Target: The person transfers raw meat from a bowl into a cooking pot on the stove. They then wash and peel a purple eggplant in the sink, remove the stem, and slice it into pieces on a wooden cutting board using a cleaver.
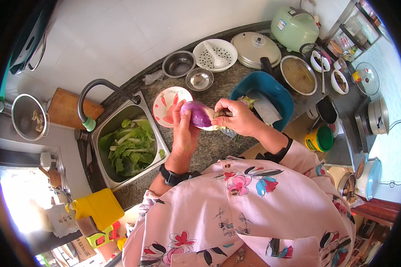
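Above the granite worktop (pixel 209 147), both hands hold a purple eggplant (pixel 200 115) that is pale near its stem end. My left hand (pixel 184 133) grips the rounded purple end, thumb on top. Fingers of my right hand (pixel 239 116) pinch the brownish calyx (pixel 222 114) at the other end, partly hiding it. Behind my left hand stands a bowl with carrot pictures (pixel 165 106). A blue plastic basin (pixel 285 96) lies beyond my right hand, holding another stemmed vegetable piece (pixel 249 101) and a flat pale grey piece I cannot identify.
Leafy greens (pixel 130 147) fill part of the steel sink (pixel 162 147) on the left, under a curved faucet (pixel 100 83). Metal bowls (pixel 199 80), a white colander with a spoon (pixel 232 55), a pot lid (pixel 249 46) and a pan of brownish liquid (pixel 299 75) line the back.
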### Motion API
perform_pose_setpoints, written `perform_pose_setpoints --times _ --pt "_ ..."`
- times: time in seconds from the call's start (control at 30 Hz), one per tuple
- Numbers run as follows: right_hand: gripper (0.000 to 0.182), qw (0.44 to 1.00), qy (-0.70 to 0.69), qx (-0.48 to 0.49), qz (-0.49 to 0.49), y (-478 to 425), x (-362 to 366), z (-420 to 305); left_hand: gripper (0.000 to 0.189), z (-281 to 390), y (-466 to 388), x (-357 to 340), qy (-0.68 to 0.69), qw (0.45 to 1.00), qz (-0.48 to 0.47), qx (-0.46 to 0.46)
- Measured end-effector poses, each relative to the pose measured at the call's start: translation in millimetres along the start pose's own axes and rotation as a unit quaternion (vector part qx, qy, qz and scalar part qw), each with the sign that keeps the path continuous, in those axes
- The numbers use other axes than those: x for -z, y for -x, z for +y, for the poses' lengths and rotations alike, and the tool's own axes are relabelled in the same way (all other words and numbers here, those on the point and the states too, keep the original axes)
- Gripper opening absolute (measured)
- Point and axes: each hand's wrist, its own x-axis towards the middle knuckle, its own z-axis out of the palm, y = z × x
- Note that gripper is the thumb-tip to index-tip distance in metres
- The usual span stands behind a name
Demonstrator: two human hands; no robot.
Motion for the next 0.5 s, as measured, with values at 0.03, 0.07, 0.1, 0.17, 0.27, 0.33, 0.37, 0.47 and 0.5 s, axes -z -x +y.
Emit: perform_pose_setpoints --times 0.03,0.07,0.1,0.17,0.27,0.33,0.37,0.47,0.5 --pt "0.026 0.999 0.029 0.018 0.004 -1.3 -3.7 1.8 0.04 -2.9 0.8 -2.2 0.051 0.999 0.002 0.017" --pt "0.025 0.998 0.059 0.036 0.007 -2.6 -7.3 4.7 0.039 -11.6 -0.6 3.6 0.075 0.995 -0.008 0.065" --pt "0.024 0.995 0.089 0.053 0.01 -2.6 -10.3 6.1 0.039 -16.4 -1.4 6.3 0.053 0.996 -0.001 0.065" --pt "0.021 0.979 0.169 0.117 0.0 1.2 -16.4 6.5 0.039 -23.7 -5.8 10.1 0.009 0.998 0.014 0.065" --pt "0.02 0.96 0.214 0.175 -0.047 10.9 -23.8 9.5 0.038 -32.5 -11.4 20.2 0.033 0.994 0.091 0.05" --pt "0.019 0.97 0.169 0.152 -0.082 17.8 -23.9 3.8 0.04 -23.4 -16.3 21.5 0.075 0.989 0.125 0.014" --pt "0.018 0.974 0.147 0.141 -0.101 21.2 -22.3 0.3 0.04 -23.1 -24.0 33.6 0.07 0.985 0.16 -0.011" --pt "0.021 0.987 0.095 0.116 -0.052 31.5 3.0 -5.5 0.041 8.1 -29.3 41.9 0.109 0.979 0.168 -0.027" --pt "0.02 0.992 0.07 0.105 -0.013 35.4 11.6 -1.3 0.044 14.3 -30.3 58.4 0.098 0.982 0.153 -0.051"
